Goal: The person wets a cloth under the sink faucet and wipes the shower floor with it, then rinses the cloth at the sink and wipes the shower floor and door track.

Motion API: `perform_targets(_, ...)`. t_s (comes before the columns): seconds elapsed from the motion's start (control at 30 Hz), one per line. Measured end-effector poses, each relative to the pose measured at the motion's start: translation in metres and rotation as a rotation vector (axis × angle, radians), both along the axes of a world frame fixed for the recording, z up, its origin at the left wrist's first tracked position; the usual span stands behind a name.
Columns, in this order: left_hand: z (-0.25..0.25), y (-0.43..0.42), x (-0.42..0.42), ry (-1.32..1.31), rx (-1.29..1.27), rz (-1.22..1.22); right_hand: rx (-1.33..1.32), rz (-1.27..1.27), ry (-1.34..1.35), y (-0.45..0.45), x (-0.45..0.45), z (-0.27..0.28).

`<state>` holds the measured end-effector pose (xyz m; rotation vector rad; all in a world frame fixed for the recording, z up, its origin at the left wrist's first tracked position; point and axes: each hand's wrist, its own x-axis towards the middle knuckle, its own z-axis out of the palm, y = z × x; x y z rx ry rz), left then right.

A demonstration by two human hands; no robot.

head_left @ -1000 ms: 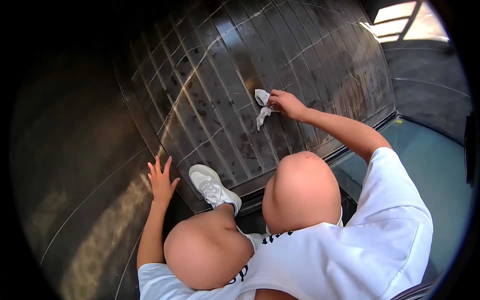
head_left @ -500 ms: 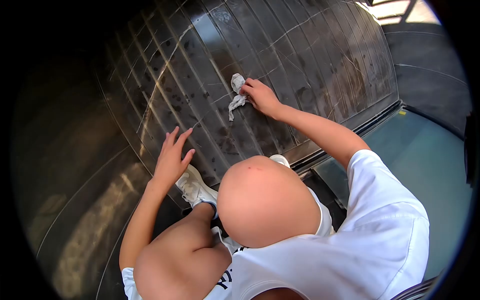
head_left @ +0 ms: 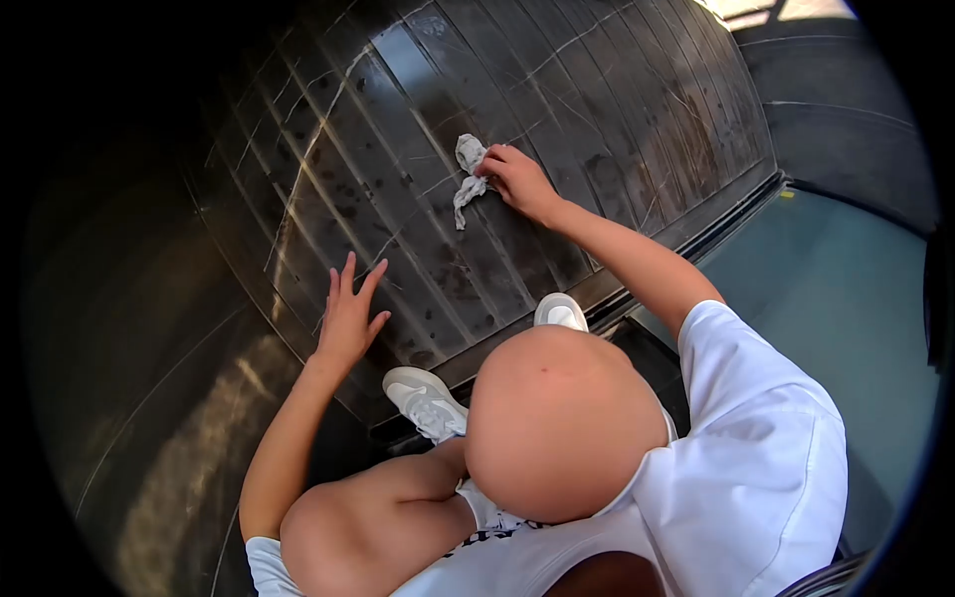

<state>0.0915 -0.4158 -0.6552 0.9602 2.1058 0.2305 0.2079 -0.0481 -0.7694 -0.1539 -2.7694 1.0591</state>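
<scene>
My right hand (head_left: 519, 183) is closed on a crumpled white cloth (head_left: 470, 152), pinched between thumb and fingers. One end of the cloth bunches up beyond the fingertips, and a twisted tail hangs toward me. Both lie against a dark, grooved panel (head_left: 517, 109) with pale veins and darker blotches. To the left, my left hand (head_left: 348, 320) has its fingers spread and holds nothing. It is over the near left part of the panel; whether it touches the surface I cannot tell.
My white shoes (head_left: 426, 402) are at the panel's near edge, below my bent knees. A greenish glass pane (head_left: 796, 289) in a dark frame lies to the right. Dark veined surfaces curve away on the left and at the upper right.
My knees and shoes have shifted toward the right and lower in view, showing more of the right shoe. My right hand still grips the cloth, almost in place; the left fingers remain spread.
</scene>
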Motion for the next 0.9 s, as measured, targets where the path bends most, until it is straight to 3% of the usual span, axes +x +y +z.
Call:
perform_targets(0.07, -0.004, 0.015, 0.006, 0.052, -0.027, -0.071, -0.001, -0.014, 0.025, -0.01, 0.014, -0.004)
perform_targets(0.23, -0.026, 0.015, 0.033, 0.095, 0.063, -0.073, 0.067, 0.283, -0.198, -0.047, 0.121, 0.0)
perform_targets(0.4, -0.059, 0.024, 0.06, 0.079, 0.013, -0.016, 0.109, 0.51, -0.203, -0.027, 0.106, 0.009)
perform_targets(0.47, -0.069, 0.023, 0.07, 0.215, -0.016, -0.032, 0.092, 0.404, -0.157, -0.023, 0.082, 0.009)
perform_targets(0.6, -0.069, 0.021, 0.068, 0.18, 0.009, -0.025, -0.077, 0.138, -0.2, -0.006, 0.036, 0.005)
perform_targets(0.8, -0.068, 0.025, 0.068, 0.148, -0.015, -0.017, -0.05, 0.259, -0.45, 0.035, 0.03, 0.07)
perform_targets(0.9, -0.069, 0.024, 0.07, 0.158, -0.004, -0.015, 0.046, 0.222, -0.386, 0.052, 0.026, 0.097)
